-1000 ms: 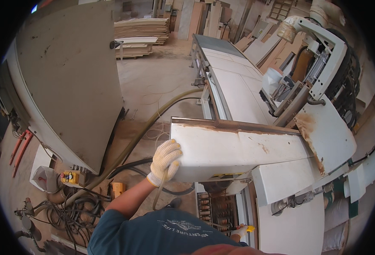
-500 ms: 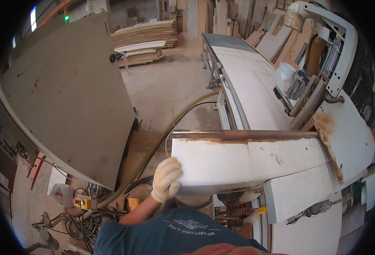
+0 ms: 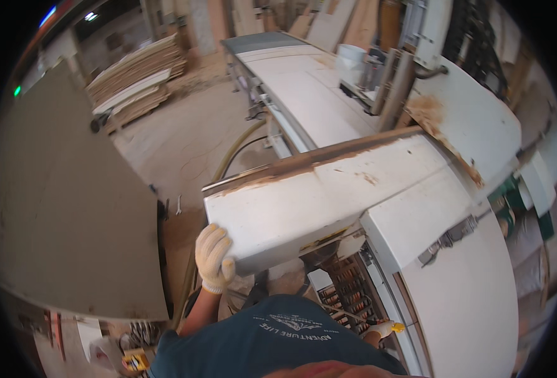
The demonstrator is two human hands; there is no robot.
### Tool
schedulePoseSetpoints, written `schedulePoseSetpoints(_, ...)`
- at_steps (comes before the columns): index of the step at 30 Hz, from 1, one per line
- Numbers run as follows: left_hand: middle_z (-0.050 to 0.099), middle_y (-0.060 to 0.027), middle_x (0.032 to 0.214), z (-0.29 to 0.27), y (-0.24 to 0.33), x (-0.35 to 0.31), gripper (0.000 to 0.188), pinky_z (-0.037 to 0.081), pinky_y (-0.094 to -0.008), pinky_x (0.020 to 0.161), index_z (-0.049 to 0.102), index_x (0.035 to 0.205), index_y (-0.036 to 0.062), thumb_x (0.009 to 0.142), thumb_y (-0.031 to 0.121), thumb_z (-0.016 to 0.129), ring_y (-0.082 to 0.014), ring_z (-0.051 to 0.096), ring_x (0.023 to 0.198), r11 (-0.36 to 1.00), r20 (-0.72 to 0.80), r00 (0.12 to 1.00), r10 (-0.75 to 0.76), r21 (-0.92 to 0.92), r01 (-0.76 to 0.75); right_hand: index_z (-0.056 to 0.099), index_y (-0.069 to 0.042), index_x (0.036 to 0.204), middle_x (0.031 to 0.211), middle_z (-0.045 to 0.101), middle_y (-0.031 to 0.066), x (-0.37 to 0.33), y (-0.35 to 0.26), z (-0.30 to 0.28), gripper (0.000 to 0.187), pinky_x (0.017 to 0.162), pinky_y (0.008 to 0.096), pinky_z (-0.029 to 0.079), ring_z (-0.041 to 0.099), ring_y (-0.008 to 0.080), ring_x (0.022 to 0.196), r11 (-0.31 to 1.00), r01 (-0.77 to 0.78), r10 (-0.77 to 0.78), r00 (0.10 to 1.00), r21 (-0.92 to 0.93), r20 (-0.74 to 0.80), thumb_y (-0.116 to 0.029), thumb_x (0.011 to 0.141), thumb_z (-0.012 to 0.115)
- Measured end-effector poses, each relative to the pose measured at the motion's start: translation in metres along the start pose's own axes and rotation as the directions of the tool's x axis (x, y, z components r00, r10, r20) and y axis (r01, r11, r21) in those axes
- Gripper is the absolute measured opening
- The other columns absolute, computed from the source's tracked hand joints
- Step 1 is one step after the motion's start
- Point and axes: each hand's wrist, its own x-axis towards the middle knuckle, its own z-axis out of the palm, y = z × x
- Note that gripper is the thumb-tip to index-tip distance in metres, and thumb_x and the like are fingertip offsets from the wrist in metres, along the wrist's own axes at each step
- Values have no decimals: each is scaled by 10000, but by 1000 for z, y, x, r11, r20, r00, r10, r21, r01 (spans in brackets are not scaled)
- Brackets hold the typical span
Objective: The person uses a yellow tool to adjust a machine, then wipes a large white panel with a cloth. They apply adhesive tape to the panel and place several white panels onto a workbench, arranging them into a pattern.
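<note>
My left hand (image 3: 213, 257), in a knitted white-and-yellow work glove, is closed over the end corner of a white metal machine beam (image 3: 266, 208). Its fingers lie together against the end face, with the thumb lower down. Low on the right, my gloved right hand (image 3: 382, 330) reaches past my body beside a pale machine rail (image 3: 385, 277). A small yellow piece (image 3: 398, 327) shows at its fingertips; its kind is too small to make out. Between the beam and this hand, an opening shows rows of reddish-brown parts (image 3: 352, 290), partly covered by my shirt.
A large grey cabinet (image 3: 70, 208) stands on the left. Beyond the beam runs a long white table (image 3: 303, 82). Stacked boards (image 3: 136, 69) lie at the back left. A wrench (image 3: 179, 205) and a thick hose (image 3: 237, 145) are on the floor. Rust-stained machine covers (image 3: 474, 107) rise on the right.
The view has swung right and tilted, so the beam and table appear farther left and slanted. My left hand stays on the beam's corner; my right hand stays low by the rail.
</note>
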Motion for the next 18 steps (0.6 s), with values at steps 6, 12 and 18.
schedulePoseSetpoints(6, 678, -270, 1166, 14, 20, -17, 452, 473, -600, 1038, 671, 1061, -95, 1087, 307, 468, -487, 625, 1154, 999, -49, 998, 41, 29, -40, 546, -161, 831, 603, 508, 3, 60, 4, -39, 219, 412, 358, 366, 424, 160, 428, 985, 5, -31, 989, 174, 147, -290, 1005, 577)
schedulePoseSetpoints(12, 661, -295, 1225, 23, 22, -26, 447, 483, -610, 1049, 658, 1165, -110, 1120, 274, 433, -465, 625, 1192, 988, -197, 970, 144, -21, -151, 585, -89, 1085, 765, 646, 59, 36, 17, -2, 133, 405, 352, 458, 521, 173, 469, 999, 14, 7, 900, -45, 436, -211, 1034, 572)
schedulePoseSetpoints(18, 675, -302, 1212, 26, 35, -47, 428, 482, -566, 1070, 673, 1131, -137, 1122, 224, 442, -454, 631, 1192, 997, -244, 970, -3, -71, -15, 599, -73, 1130, 766, 639, 47, -19, 21, -3, 148, 437, 352, 488, 557, 177, 489, 937, 20, 241, 683, -348, 689, -164, 1039, 526)
